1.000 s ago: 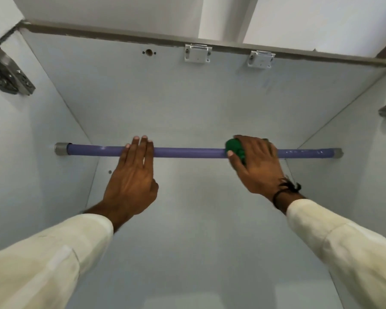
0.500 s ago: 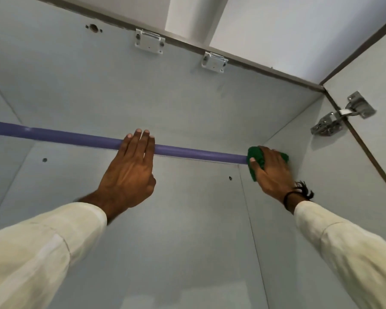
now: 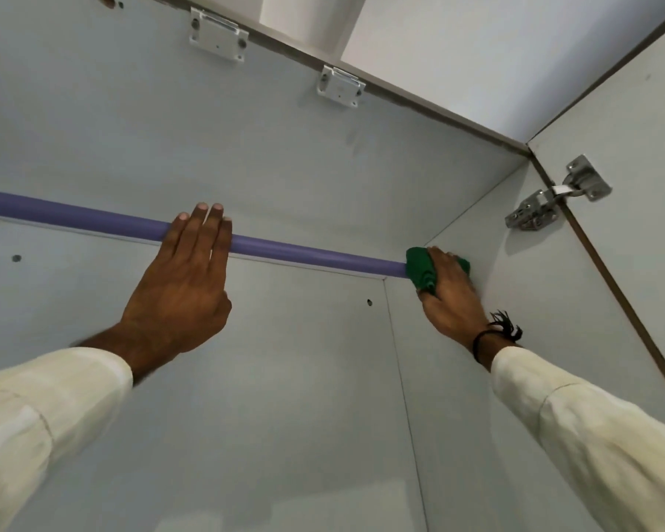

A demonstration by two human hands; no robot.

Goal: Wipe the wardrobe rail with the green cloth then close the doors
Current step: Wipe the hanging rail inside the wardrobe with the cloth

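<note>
In the head view, the right hand (image 3: 452, 297) was clamped on the green cloth (image 3: 419, 268), which was wrapped around the far right end of the purple rail (image 3: 304, 257), just where the rail met the right side wall (image 3: 488, 263) of the wardrobe. One second before, this hand and the cloth were near the middle of the rail; half a second before, they had already reached the wall, and there they stayed. The left hand (image 3: 181, 286) lay over the rail a little left of its middle, its fingers (image 3: 208, 224) together and straight across the top (not curled around it, as far as I could see), so it held nothing. It kept the same place on the rail through all three pictures. The view had turned to the right: the rail's left end was now out of the picture, and the hinge (image 3: 553, 197) on the right door (image 3: 638, 147) stood larger and lower. The two metal plates (image 3: 217, 34) on the top panel were near the upper edge. A black thread (image 3: 494, 332) was around the right wrist. The door was open.
</note>
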